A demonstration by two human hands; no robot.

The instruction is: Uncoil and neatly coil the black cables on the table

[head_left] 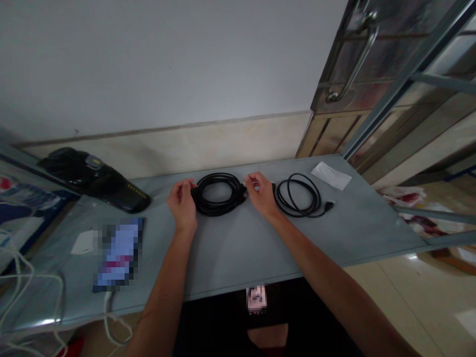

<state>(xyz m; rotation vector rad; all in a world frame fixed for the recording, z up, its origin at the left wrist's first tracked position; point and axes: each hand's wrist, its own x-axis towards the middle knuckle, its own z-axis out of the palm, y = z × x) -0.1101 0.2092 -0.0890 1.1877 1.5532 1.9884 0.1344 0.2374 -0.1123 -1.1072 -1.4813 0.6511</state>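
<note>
A thick coil of black cable [216, 215] lies on the grey table in front of me. My left hand [183, 202] is at the coil's left edge, its thumb and fingers closed on the cable. On the opposite side, my right hand [260, 193] has its fingertips pinched at the dark connector end beside the coil. Just right of that hand rests a second, thinner black cable [318, 198], looped loosely, with a plug [329, 206] at its free end. The exact contact of my right fingertips is small and blurred.
A black device [96, 181] leans along the table's left end. Near it are a blurred-out phone-like object [121, 253] and a white card [82, 242]. White cords [55, 277] hang at the left edge. A white packet [330, 175] lies back right, near the metal frame [386, 99].
</note>
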